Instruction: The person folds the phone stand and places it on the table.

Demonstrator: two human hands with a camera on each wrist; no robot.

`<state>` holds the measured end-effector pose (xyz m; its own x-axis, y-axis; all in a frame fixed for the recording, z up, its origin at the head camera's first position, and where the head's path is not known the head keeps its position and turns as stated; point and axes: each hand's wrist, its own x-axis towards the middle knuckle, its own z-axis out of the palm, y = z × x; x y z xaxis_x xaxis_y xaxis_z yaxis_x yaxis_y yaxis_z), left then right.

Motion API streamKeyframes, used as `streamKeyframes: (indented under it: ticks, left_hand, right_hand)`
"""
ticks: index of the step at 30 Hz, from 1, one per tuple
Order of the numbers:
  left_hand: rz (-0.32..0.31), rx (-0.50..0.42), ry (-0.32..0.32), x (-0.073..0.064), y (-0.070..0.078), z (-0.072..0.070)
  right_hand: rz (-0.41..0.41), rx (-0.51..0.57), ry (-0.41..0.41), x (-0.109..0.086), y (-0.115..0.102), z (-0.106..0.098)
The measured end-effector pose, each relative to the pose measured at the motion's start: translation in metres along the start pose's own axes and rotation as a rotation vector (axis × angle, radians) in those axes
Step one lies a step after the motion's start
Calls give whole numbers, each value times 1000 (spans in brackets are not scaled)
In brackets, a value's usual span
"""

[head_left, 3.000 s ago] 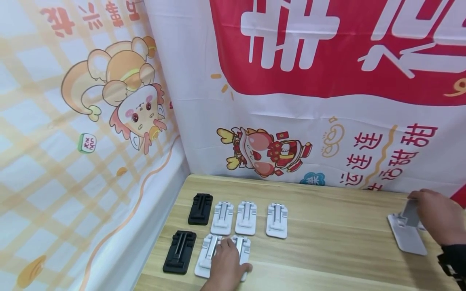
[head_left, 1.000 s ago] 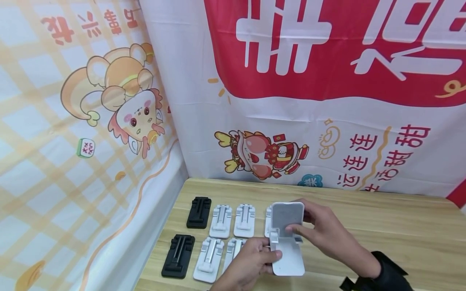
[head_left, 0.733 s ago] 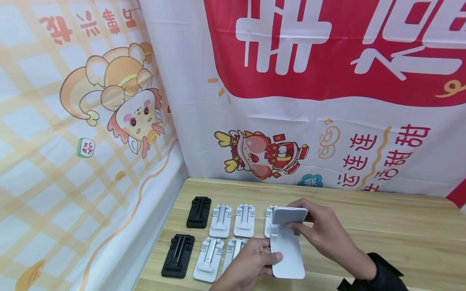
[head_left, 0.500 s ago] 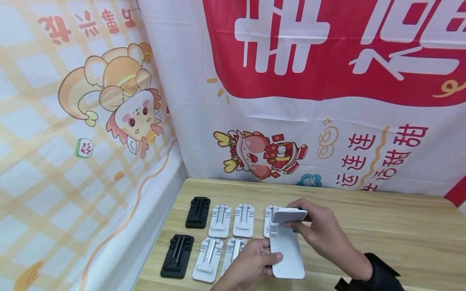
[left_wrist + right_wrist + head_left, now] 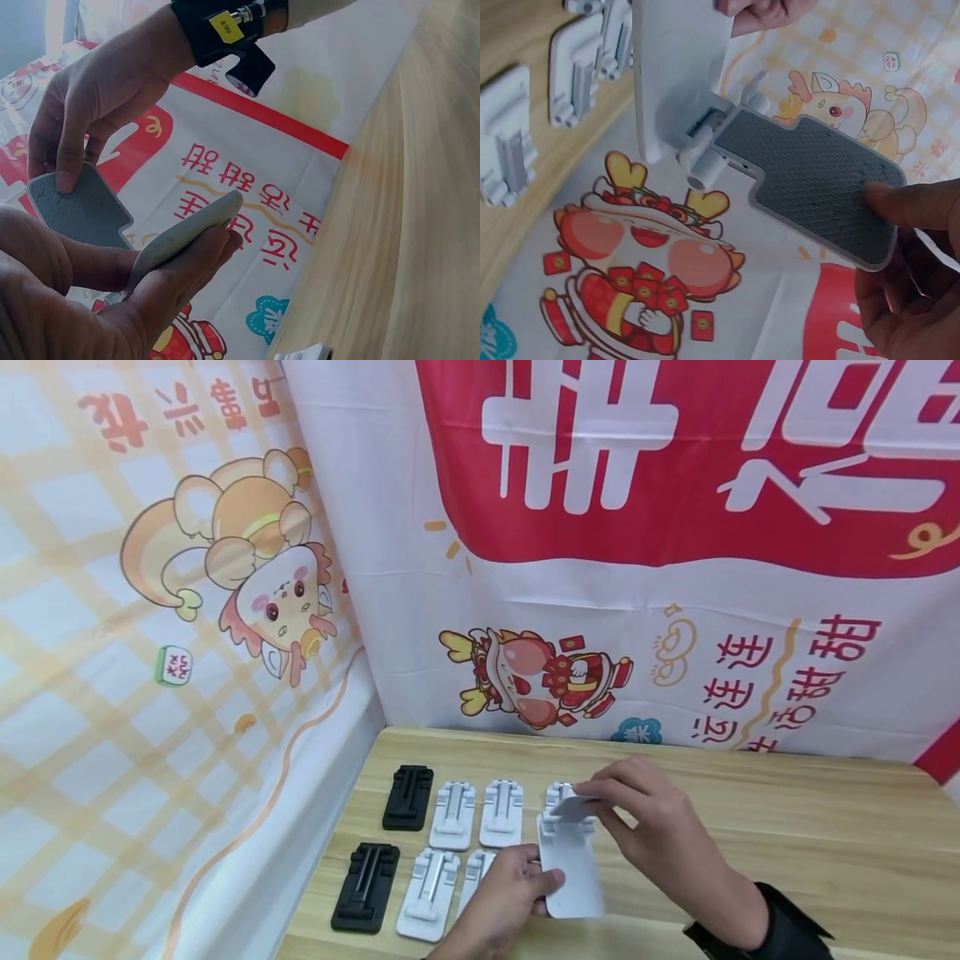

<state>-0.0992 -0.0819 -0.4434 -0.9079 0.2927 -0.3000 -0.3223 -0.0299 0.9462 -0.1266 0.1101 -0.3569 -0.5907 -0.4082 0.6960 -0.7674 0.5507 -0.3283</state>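
Note:
A white folding phone stand (image 5: 573,881) is held above the table, partly unfolded. My left hand (image 5: 504,893) grips the left side of its flat base, thumb on top. My right hand (image 5: 656,827) pinches the far edge of the grey-padded support plate (image 5: 810,176) between thumb and fingers. In the right wrist view the plate stands at an angle to the base, and the hinge (image 5: 705,150) shows between them. From the left wrist, the base (image 5: 187,236) appears edge-on in the left hand, with the right hand (image 5: 97,97) on the plate beyond.
Folded white phone stands (image 5: 452,816) and two black ones (image 5: 365,887) lie in rows on the wooden table (image 5: 787,843), left of and behind the hands. One white stand (image 5: 475,872) is partly behind the left hand. Printed cloth walls (image 5: 525,593) border the back and left.
My right hand brought the phone stand from the far right to the middle, where the left hand took its base. The plate tilted; the right hand's hold moved to its outer edge.

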Motion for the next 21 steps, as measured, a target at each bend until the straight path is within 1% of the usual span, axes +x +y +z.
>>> streamKeyframes:
  ticks: [4, 6, 8, 11, 14, 16, 18, 21]
  left_hand:
    - [16, 25, 19, 0, 4, -4]
    - [35, 34, 27, 0, 8, -8]
    - [55, 35, 36, 0, 12, -13]
    - [76, 10, 47, 0, 20, -21]
    - [89, -32, 67, -1, 26, -28]
    - [94, -49, 73, -2, 30, -32]
    - [101, -76, 69, -4, 32, -33]
    - [87, -73, 64, -4, 35, -35]
  right_hand:
    - [-32, -9, -5, 2, -3, 1]
    - [-53, 0, -16, 1, -5, 4]
    - [-92, 2, -29, -3, -8, 10]
    - [-135, -16, -66, -10, -14, 23]
    - [-186, -61, -115, -16, -21, 36]
    - [-224, -86, -133, -20, -24, 44]
    - [-257, -101, -130, -23, -24, 49]
    - [-267, -96, -103, -25, -23, 53]
